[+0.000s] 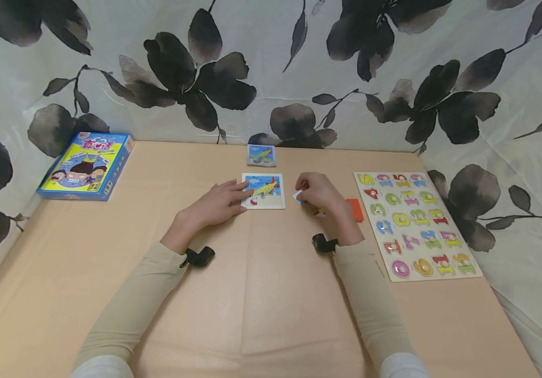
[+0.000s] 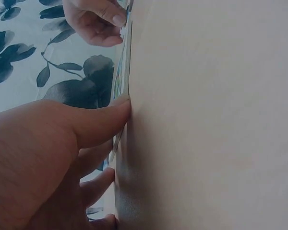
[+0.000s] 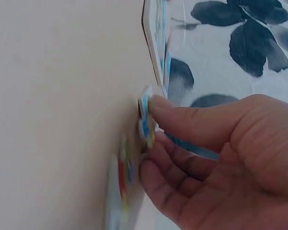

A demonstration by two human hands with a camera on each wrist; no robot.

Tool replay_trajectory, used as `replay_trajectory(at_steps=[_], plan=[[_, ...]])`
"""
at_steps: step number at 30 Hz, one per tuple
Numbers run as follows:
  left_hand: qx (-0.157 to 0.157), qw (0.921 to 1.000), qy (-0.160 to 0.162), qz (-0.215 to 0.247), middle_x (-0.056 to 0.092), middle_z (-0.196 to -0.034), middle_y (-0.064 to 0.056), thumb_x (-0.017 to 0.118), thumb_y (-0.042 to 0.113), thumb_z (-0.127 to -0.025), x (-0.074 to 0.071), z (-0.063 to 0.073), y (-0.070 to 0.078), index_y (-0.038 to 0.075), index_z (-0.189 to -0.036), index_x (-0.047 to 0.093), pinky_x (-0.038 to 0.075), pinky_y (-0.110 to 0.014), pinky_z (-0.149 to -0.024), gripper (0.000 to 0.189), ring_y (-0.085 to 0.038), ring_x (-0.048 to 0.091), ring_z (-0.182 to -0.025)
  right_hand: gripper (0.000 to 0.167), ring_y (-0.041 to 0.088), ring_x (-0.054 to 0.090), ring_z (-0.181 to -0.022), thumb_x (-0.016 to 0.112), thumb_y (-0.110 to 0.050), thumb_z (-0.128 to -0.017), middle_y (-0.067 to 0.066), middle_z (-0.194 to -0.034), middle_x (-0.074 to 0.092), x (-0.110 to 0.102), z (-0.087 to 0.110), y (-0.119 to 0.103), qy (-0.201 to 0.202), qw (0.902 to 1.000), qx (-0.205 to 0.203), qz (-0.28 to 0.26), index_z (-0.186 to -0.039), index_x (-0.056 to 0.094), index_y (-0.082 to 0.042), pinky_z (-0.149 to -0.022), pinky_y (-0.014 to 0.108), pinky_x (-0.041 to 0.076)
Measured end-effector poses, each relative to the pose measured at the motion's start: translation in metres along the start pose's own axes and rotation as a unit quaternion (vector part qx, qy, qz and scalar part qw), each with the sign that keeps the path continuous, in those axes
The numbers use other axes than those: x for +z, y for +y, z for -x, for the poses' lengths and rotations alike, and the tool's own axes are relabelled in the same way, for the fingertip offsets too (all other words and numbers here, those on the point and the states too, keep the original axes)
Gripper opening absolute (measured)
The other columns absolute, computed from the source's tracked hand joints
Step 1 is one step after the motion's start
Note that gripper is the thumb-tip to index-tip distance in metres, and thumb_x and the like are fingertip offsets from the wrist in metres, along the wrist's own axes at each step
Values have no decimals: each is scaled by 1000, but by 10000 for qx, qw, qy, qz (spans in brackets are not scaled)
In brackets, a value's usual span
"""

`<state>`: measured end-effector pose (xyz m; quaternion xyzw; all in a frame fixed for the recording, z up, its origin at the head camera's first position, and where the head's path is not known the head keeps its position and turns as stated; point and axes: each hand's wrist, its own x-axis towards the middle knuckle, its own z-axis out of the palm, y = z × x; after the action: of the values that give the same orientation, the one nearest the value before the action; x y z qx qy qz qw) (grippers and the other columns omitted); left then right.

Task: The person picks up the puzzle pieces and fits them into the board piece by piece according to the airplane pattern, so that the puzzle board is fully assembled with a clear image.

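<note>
A small picture puzzle board (image 1: 271, 198) with a yellow airplane on blue lies flat on the table. My left hand (image 1: 214, 203) rests at its left side, fingers extended onto it; in the left wrist view the thumb (image 2: 103, 123) touches its edge. Just right of the board, my right hand (image 1: 322, 190) pinches a small puzzle piece (image 3: 145, 117) between thumb and fingers, close to the tabletop. Another colored piece (image 1: 319, 212) lies below that hand, partly hidden by it. Beyond the board sits a small card (image 1: 261, 156) with a similar airplane picture.
A blue and yellow box (image 1: 84, 167) stands at the back left. To the right lies a board of colorful shapes (image 1: 417, 226). An orange-red piece (image 1: 355, 210) is beside my right wrist. Floral cloth (image 1: 271, 63) hangs behind the table (image 1: 205, 325).
</note>
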<state>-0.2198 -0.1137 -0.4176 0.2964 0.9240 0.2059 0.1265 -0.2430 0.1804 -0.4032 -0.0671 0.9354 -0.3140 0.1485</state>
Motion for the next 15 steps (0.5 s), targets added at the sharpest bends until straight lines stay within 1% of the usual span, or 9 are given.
replay_trajectory(at_steps=[2,4,6,9,11,12,15], plan=[[18,10000,13,-6,30,-164,-8,59,30,-100,0,1,0,17,-151,43,14,-71,-117,55,-40,18,-153,15,26,54,-87,68,-13,-91,11,-99,60,-5,3,3,23,9999,27,101,-103,65,-5,-71,30,48],[33,10000,22,-13,30,-163,-8,59,30,-100,0,1,0,17,-151,44,14,-71,-117,55,-40,19,-153,16,27,54,-89,67,-13,-90,12,-101,60,-11,9,5,-79,9998,106,158,-105,65,-6,-73,33,48],[43,10000,21,-4,30,-163,-8,59,30,-100,0,2,0,18,-151,44,14,-71,-117,55,-39,19,-153,21,28,54,-94,69,-12,-89,13,-105,59,-17,16,6,-280,9989,201,307,-108,65,-6,-76,34,48],[68,10000,26,-26,30,-164,-9,59,29,-100,1,1,-1,17,-151,43,14,-72,-116,55,-40,19,-153,27,28,52,-101,72,-9,-85,11,-109,59,-23,27,6,-674,9938,387,791,-111,63,-9,-80,34,48],[70,10000,23,-39,29,-164,-9,59,29,-100,0,1,-1,17,-151,43,14,-72,-116,55,-40,19,-153,27,27,51,-102,70,-7,-85,10,-108,59,-25,32,6,-893,9886,430,1132,-109,61,-10,-79,34,46],[62,10000,15,-45,29,-164,-9,58,29,-100,0,0,-1,17,-152,42,14,-72,-117,55,-40,19,-153,24,27,51,-101,67,-5,-85,10,-106,58,-25,34,5,-963,9865,421,1258,-108,61,-10,-78,33,45],[41,10000,4,-22,29,-164,-9,58,29,-100,0,1,-1,17,-152,42,13,-71,-117,55,-40,18,-153,18,26,51,-95,60,-2,-85,10,-99,58,-24,36,4,-1004,9845,369,1390,-102,59,-8,-74,33,42]])
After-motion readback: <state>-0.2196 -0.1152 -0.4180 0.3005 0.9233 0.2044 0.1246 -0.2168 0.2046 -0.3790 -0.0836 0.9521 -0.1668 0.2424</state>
